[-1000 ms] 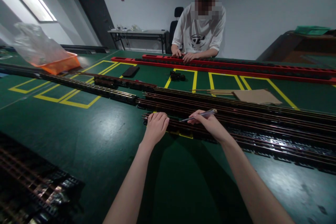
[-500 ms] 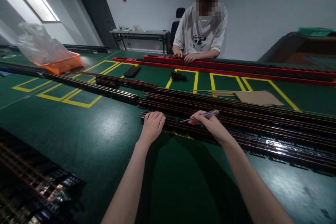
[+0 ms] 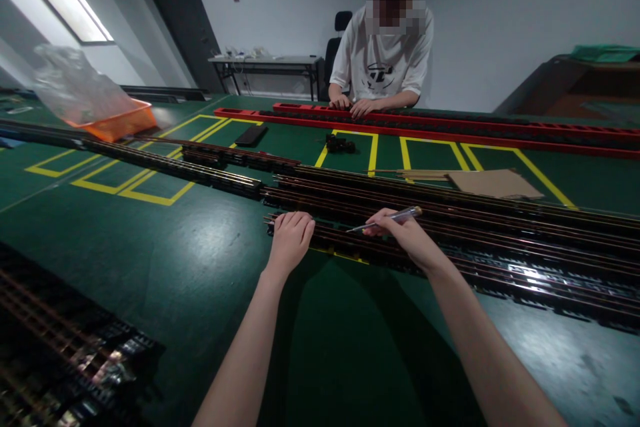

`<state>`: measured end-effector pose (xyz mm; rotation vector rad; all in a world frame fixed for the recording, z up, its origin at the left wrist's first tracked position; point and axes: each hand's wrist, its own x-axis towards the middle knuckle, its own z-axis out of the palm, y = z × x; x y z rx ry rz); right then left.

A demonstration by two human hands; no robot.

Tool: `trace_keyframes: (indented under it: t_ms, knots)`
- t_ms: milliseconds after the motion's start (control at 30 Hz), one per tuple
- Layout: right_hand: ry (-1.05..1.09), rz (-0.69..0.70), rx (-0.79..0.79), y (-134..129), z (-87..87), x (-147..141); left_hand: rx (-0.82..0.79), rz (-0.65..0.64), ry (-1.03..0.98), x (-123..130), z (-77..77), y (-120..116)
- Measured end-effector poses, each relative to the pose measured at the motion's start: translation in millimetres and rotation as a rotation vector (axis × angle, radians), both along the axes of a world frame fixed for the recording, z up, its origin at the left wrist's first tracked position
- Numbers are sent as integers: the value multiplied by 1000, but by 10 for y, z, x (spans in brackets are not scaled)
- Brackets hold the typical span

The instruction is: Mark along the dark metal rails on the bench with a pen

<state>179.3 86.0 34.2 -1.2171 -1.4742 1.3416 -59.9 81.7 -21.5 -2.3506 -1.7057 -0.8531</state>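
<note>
My left hand (image 3: 293, 240) is curled over the near black strip with copper-coloured rods (image 3: 336, 237), close to its left end. The fingertips are partly hidden behind the strip. In my right hand (image 3: 400, 232) is a slim screwdriver (image 3: 407, 213) with a clear handle, held like a pen. Its thin shaft slants down to the left, and the tip is just over the same strip. I cannot tell whether the tip touches it. Several similar long strips (image 3: 500, 233) lie side by side beyond and to the right of my hands.
Across the green table (image 3: 210, 280), a person (image 3: 383, 60) has both hands on a long red rail (image 3: 450, 133). An orange basket (image 3: 125, 121) with plastic bags stands far left. A black phone-like slab (image 3: 251, 136), cardboard (image 3: 495, 183) and more strips (image 3: 65, 333) lie around.
My right hand and the screwdriver have shifted slightly to the right along the strip. My left hand stays where it was.
</note>
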Motion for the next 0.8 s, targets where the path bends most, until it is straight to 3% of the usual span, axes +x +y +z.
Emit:
trace_keyframes:
  t_ms: [800]
  knots:
    - [2,-31,-12,0,0,66,-5,4,-30,15,11,-4]
